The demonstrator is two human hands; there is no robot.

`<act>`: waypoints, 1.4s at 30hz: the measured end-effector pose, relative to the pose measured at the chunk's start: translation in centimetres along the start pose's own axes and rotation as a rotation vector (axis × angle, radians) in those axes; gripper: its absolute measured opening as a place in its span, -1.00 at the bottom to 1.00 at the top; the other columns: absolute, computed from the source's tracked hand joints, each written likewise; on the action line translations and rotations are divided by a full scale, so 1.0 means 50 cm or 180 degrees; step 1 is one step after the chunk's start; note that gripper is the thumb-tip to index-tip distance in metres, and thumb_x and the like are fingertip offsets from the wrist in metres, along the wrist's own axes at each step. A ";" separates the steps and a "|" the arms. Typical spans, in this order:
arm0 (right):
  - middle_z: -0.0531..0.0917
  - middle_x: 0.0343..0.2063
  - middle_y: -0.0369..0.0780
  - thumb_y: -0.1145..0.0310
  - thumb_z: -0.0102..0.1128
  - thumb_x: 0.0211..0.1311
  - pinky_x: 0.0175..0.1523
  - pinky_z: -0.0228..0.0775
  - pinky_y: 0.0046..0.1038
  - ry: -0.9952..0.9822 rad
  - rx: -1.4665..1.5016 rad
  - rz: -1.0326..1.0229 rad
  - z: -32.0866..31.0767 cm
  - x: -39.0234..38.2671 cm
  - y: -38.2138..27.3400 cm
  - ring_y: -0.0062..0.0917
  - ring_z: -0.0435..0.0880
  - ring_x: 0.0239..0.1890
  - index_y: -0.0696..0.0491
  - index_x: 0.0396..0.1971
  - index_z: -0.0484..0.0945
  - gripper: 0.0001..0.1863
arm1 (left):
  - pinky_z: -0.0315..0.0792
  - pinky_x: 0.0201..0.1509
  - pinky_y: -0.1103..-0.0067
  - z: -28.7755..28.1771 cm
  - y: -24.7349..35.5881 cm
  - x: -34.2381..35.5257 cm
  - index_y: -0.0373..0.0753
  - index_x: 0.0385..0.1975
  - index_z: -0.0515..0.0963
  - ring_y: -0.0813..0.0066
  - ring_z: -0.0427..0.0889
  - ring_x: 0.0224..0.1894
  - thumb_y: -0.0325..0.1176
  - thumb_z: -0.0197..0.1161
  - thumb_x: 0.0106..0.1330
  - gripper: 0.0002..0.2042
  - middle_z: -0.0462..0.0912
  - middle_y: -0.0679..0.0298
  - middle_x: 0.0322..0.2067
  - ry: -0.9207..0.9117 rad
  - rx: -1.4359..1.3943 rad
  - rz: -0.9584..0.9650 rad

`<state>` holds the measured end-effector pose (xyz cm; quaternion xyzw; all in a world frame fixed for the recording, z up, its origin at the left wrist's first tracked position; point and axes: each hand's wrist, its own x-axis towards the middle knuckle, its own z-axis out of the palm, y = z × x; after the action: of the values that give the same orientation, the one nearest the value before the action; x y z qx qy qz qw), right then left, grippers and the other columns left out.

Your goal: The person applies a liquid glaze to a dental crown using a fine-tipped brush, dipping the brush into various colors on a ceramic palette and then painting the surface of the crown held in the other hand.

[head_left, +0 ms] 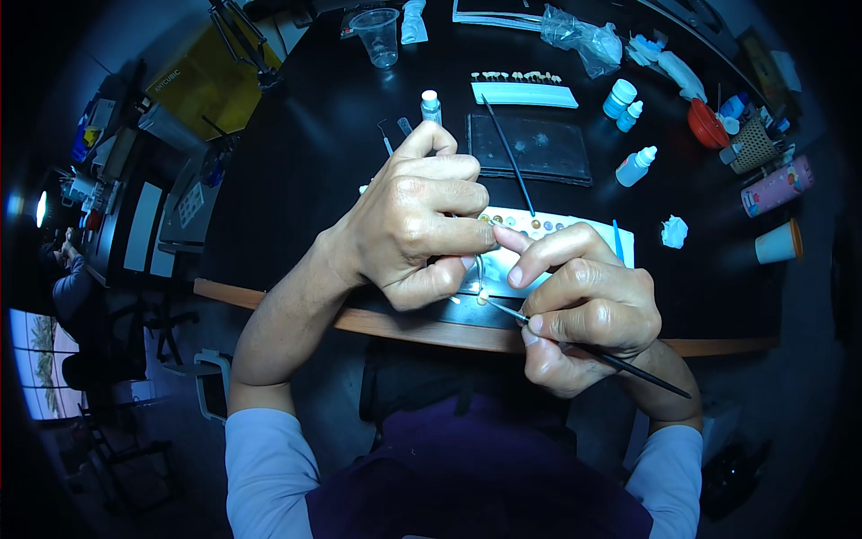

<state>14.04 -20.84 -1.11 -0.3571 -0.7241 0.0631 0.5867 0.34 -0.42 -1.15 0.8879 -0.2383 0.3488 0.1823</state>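
My left hand [413, 220] is closed round a slim curved metal tool [480, 269], mostly hidden by the fingers; its exact kind does not show. A small pale tooth-shaped piece [483, 295] sits at the tool's lower end. With the fingers of my right hand [593, 305] I pinch a thin black-handled paintbrush [642, 370]. Its tip points left and is at or very near the tooth-shaped piece; contact cannot be made out. The fingers of both hands meet in front of me. Beneath them lies a white palette [626, 244] with rows of coloured dabs.
Another brush [509, 154] lies across a dark glass slab [575, 153]. Behind it, a white rack [525, 95] carries several tooth-shaped pieces. A dropper bottle [636, 167], crumpled tissue [673, 232], paper cup [778, 242] and clear plastic cup [377, 38] stand around. The table's wooden edge [431, 331] runs below my hands.
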 end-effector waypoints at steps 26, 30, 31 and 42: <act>0.63 -0.57 -0.21 0.66 0.20 -0.12 0.25 0.69 0.13 0.0015 0.0155 0.0001 -0.007 0.003 0.005 -0.29 0.72 -0.19 0.11 -0.48 0.54 -0.84 | 0.15 -0.09 0.31 -0.008 0.011 0.005 -0.09 -0.57 0.64 0.43 0.37 -0.47 -0.14 0.12 0.12 -0.77 0.43 0.39 -0.54 0.0077 0.0236 0.0123; 0.62 -0.57 -0.22 0.67 0.19 -0.14 0.23 0.71 0.09 0.0029 0.0135 -0.0024 -0.005 0.001 0.009 -0.28 0.73 -0.18 0.12 -0.48 0.54 -0.83 | 0.15 -0.08 0.31 -0.008 0.017 0.009 -0.08 -0.59 0.61 0.44 0.38 -0.47 -0.16 0.15 0.05 -0.82 0.42 0.40 -0.54 0.0087 0.0255 0.0114; 0.62 -0.57 -0.22 0.67 0.19 -0.14 0.23 0.71 0.09 0.0029 0.0130 -0.0018 -0.007 0.000 0.009 -0.28 0.73 -0.18 0.12 -0.48 0.54 -0.83 | 0.15 -0.08 0.31 -0.008 0.018 0.010 -0.08 -0.60 0.58 0.44 0.40 -0.46 -0.16 0.17 0.01 -0.84 0.43 0.41 -0.54 0.0079 0.0407 0.0149; 0.59 -0.58 -0.22 0.68 0.19 -0.19 0.22 0.72 0.09 -0.0091 0.0010 0.0015 -0.007 0.002 0.006 -0.27 0.73 -0.20 0.12 -0.53 0.53 -0.83 | 0.18 -0.04 0.34 -0.009 0.032 0.008 -0.05 -0.63 0.50 0.49 0.45 -0.46 -0.15 0.25 -0.05 -0.85 0.47 0.45 -0.56 0.0174 0.1067 0.0381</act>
<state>14.47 -20.69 -1.07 -0.3569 -0.7315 0.0707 0.5767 -0.52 -1.62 -0.30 0.8802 -0.2242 0.4179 0.0171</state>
